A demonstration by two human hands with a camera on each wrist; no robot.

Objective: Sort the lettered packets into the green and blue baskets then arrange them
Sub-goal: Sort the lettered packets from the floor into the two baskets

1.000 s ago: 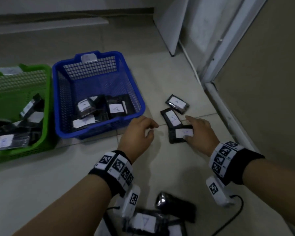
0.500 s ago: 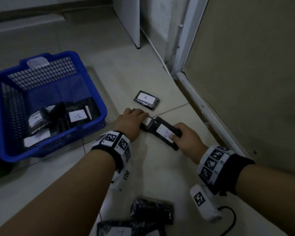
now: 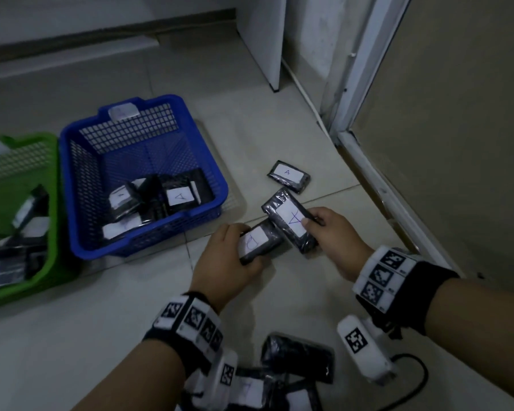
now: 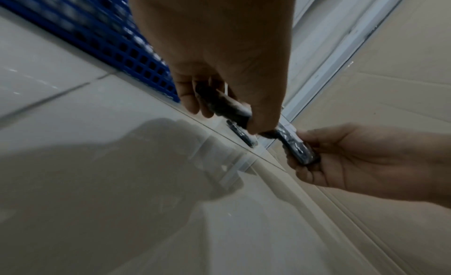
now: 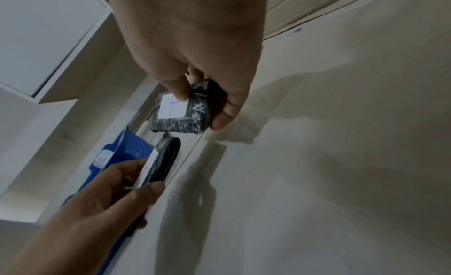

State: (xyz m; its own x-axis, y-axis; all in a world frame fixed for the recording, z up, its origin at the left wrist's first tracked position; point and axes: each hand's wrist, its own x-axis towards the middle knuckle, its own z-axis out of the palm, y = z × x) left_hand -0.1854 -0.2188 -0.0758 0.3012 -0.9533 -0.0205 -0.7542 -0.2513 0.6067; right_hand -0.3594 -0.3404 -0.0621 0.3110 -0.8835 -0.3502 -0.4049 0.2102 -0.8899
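My left hand (image 3: 226,256) grips a black packet (image 3: 257,243) with a white label, lifted off the floor; the same packet (image 4: 224,103) shows edge-on in the left wrist view. My right hand (image 3: 336,235) pinches a second black packet (image 3: 290,222) labelled A, thumb on its label (image 5: 172,106). A third packet marked A (image 3: 289,176) lies on the floor beyond them. The blue basket (image 3: 72,191) stands to the left and holds several packets. The green basket (image 3: 52,262) sits at the far left, also with packets inside.
More black packets (image 3: 297,355) lie on the floor near my wrists, beside a black cable (image 3: 419,381). A cardboard sheet (image 3: 457,129) leans along the right. A white cabinet panel (image 3: 264,37) and door frame (image 3: 365,60) stand behind.
Both hands have picked their packets up off the floor and turned the labels upward. The view has swung left, bringing the green basket back into sight.
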